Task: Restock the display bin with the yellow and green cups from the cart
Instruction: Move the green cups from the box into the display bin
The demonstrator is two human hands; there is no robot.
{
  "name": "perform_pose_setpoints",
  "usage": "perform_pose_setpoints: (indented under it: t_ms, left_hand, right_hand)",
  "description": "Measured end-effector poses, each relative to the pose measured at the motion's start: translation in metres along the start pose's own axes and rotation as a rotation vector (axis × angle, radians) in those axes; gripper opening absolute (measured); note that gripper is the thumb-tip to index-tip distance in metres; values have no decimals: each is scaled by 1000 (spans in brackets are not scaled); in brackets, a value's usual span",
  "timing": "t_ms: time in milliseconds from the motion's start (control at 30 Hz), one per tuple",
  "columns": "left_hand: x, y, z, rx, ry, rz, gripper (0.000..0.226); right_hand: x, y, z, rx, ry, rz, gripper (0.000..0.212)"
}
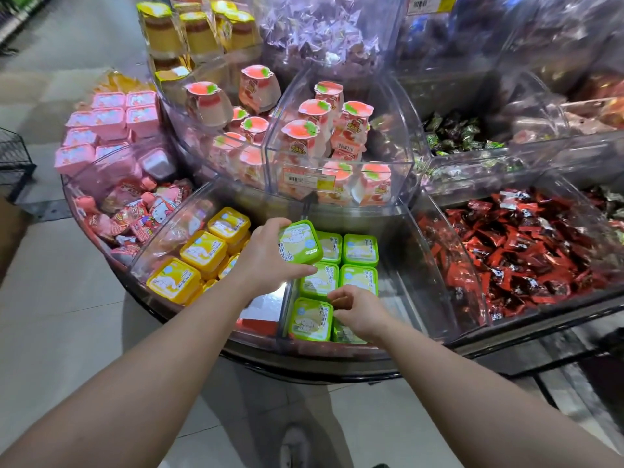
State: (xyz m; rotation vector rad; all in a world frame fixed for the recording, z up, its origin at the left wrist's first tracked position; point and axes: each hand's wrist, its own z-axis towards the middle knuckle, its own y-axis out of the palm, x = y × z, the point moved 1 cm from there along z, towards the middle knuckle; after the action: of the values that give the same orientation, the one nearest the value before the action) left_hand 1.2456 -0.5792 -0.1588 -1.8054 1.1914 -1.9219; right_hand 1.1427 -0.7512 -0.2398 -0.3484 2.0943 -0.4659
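My left hand (266, 258) is shut on a green cup (300, 243), tilted, held above the clear display bin (410, 288). Inside the bin several green cups (359, 249) lie in rows on the right of a clear divider, and several yellow cups (203, 250) lie on its left. My right hand (359, 312) rests low over the front green cups, next to one green cup (310, 320); its fingers curl loosely and I cannot tell whether they hold anything. The cart is out of view.
Pink and yellow pudding cups (300, 136) fill the clear bins on the tier above. Red wrapped sweets (526, 251) fill the bin to the right, pink pouches (141, 214) and pink boxes (111, 123) the left. A black wire basket (13, 157) stands far left on the floor.
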Motion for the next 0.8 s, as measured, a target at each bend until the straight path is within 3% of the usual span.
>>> perform_pose_setpoints:
  t_ms: [100, 200, 300, 433, 533, 667, 800]
  left_hand:
    - [5, 0, -3, 0, 34, 57, 96]
    - [16, 5, -5, -39, 105, 124, 97]
    - [29, 21, -8, -97, 148, 177, 97]
    - [37, 46, -9, -115, 140, 155, 99]
    - [39, 56, -9, -249, 90, 83, 98]
    - [39, 60, -6, -356, -56, -68, 50]
    - [44, 67, -7, -541, -56, -154, 67]
  right_hand:
    - [-10, -8, -2, 134, -8, 24, 15]
    - [-27, -24, -10, 227, -6, 459, 3]
    - [-43, -42, -20, 112, -27, 774, 29]
    - [-43, -50, -29, 98, -72, 699, 34]
    - [-28, -61, -31, 156, -42, 655, 31]
    - [-10, -78, -36, 206, -30, 334, 23]
    - [-9, -81, -38, 128, -77, 191, 21]
